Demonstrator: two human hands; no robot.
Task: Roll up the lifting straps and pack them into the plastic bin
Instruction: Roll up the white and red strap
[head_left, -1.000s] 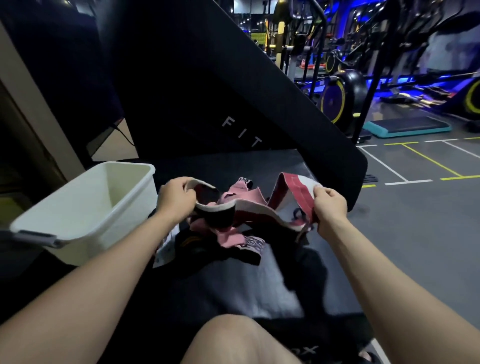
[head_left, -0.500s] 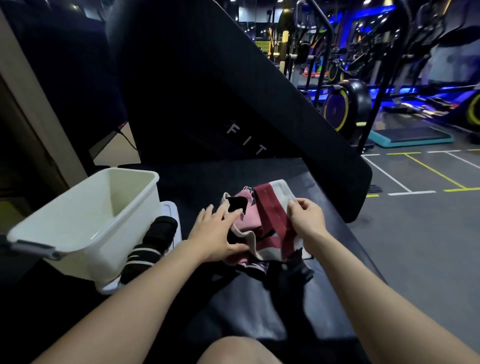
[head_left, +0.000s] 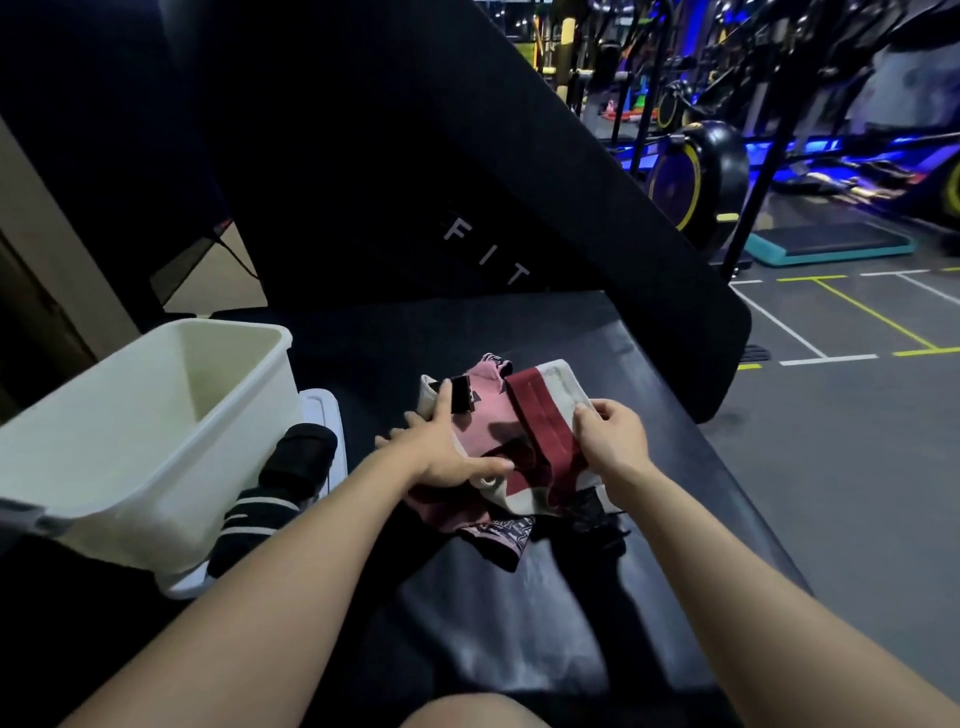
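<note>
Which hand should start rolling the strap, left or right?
Right, probably. The right hand already pinches the edge of the maroon-and-white strap, so it can begin the roll. The left hand lies flat on the pile, pressing it against the bench, well placed to anchor.

Straps — pink, maroon; bin — white
</note>
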